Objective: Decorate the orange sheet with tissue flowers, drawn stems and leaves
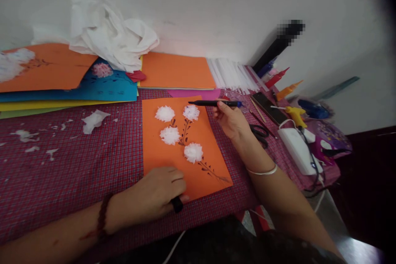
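One worktop (77, 165) under a red checked cloth fills most of the frame. Upper left: a stack of coloured sheets (102, 86), orange, blue and yellow, with a crumpled white cloth (105, 33) heaped on top against the wall.

Centre: an orange sheet (157, 144) lies flat on the worktop, with drawn brown stems.

Left hand (154, 196), lower centre, rests knuckles up on the sheet's bottom edge. Its grip is curled closed around a black cap (177, 204) that pokes out under the fingers.

Right hand (232, 121), centre right, is just past the sheet's upper right corner. Its grip pinches a black marker (213, 102) at its right end. The marker lies level, tip pointing left, over the sheet's top edge.

Right side of the frame: a white power bank (295, 146) with a cable, a dark phone (268, 107), a yellow glue gun (295, 114), and black scissors (260, 134) just beside the right wrist.

Four white paper flowers (193, 152) sit on the orange sheet, at the stem tops. White paper scraps (94, 120) are scattered centre left on the cloth.
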Tool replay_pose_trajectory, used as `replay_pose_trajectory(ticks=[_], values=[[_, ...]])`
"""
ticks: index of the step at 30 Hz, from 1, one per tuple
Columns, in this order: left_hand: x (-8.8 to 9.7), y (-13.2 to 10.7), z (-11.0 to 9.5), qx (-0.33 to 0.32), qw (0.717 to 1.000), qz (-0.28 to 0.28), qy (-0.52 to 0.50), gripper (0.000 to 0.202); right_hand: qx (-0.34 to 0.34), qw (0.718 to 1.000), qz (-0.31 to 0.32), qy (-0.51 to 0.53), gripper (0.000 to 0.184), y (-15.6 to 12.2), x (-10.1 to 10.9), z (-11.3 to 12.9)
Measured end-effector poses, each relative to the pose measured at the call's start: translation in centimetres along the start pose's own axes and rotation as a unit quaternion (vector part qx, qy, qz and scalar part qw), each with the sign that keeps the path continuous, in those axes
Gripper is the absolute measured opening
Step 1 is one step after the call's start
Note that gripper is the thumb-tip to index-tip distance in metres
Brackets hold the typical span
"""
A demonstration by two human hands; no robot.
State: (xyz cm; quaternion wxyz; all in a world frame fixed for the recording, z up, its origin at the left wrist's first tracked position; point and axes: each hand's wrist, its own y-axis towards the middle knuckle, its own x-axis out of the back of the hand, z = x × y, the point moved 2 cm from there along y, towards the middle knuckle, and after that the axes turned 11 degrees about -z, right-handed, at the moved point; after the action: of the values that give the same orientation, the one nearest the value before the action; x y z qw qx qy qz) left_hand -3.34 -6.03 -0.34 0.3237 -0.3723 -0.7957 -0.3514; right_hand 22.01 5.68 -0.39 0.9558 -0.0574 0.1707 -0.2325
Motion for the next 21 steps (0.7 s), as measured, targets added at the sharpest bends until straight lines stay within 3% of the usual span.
replay_pose_trajectory(ticks=[6,15,18,21], values=[[0.0,0.0,0.0,0.0,1.0,-0.004,-0.003,0.031,0.014,0.997,-0.04,-0.062,0.035,0.3,0.1,-0.3],[-0.3,-0.2,0.2,-0.01,1.0,-0.006,0.004,0.031,0.035,0.992,-0.044,-0.112,0.034,1.1,-0.4,-0.9],[-0.3,-0.1,0.3,-0.011,1.0,-0.009,0.004,0.031,0.026,0.993,-0.076,-0.082,0.028,1.2,0.4,-0.2],[-0.3,-0.1,0.3,-0.01,1.0,-0.008,0.001,0.032,-0.035,0.999,-0.037,0.004,0.02,1.2,1.1,0.9]])
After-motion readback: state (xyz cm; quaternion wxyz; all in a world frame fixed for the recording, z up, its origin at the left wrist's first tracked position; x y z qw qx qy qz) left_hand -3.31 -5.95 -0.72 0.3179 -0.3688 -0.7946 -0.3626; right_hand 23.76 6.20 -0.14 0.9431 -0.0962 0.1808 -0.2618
